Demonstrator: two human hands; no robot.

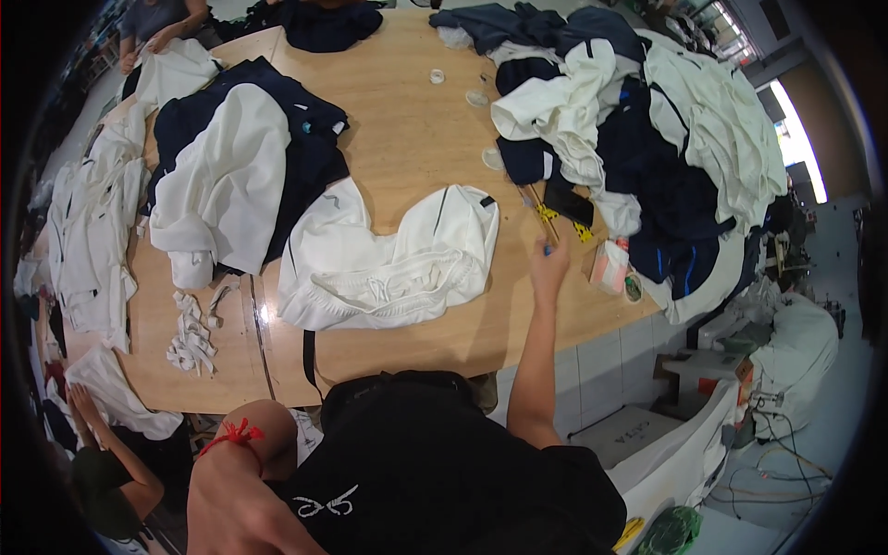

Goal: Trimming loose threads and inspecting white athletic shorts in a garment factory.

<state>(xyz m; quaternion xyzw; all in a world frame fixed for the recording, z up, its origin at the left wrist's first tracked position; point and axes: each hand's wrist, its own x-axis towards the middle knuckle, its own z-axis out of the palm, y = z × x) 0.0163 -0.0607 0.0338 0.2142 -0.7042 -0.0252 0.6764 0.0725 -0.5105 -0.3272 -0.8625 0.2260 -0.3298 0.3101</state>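
Observation:
My right hand reaches over the right part of the table, its fingers closed around a slim brownish tool with a bit of blue at the grip; its exact kind is too small to tell. Just beyond lie a black phone-like slab and a yellow-and-black strip. My left hand is raised close at the lower left, below a red string bracelet; its fingers are hidden. Between my arms, white pants lie spread on the table, gathered waistband and drawstring toward me.
White and navy garments pile up at the right and the left. White cord scraps lie near the front edge. A small pinkish-white box stands right of my hand. Other people work at the far left and near left.

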